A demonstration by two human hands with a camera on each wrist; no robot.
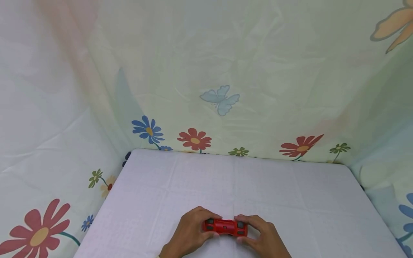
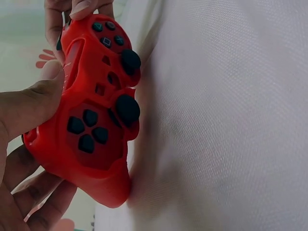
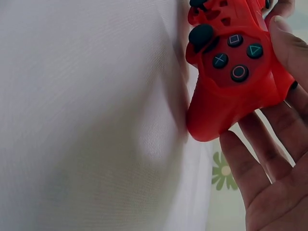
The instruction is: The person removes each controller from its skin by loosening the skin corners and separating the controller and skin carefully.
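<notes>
A red game controller (image 1: 224,227) with black buttons and thumbsticks stands on edge at the near middle of the white table, held from both ends. My left hand (image 1: 193,229) grips its left end, thumb on one side and fingers on the other. On the opposite end, my right hand (image 1: 262,234) pinches it between thumb and fingers. The left wrist view shows the black direction pad on the controller (image 2: 96,163) and both thumbsticks facing the cloth. In the right wrist view, the symbol buttons show on the controller (image 3: 216,106), with fingers beneath its grip.
A white cloth covers the table (image 1: 258,186), creased in faint lines. Pale curtains (image 1: 274,71) printed with flowers and a butterfly hang behind it and on both sides.
</notes>
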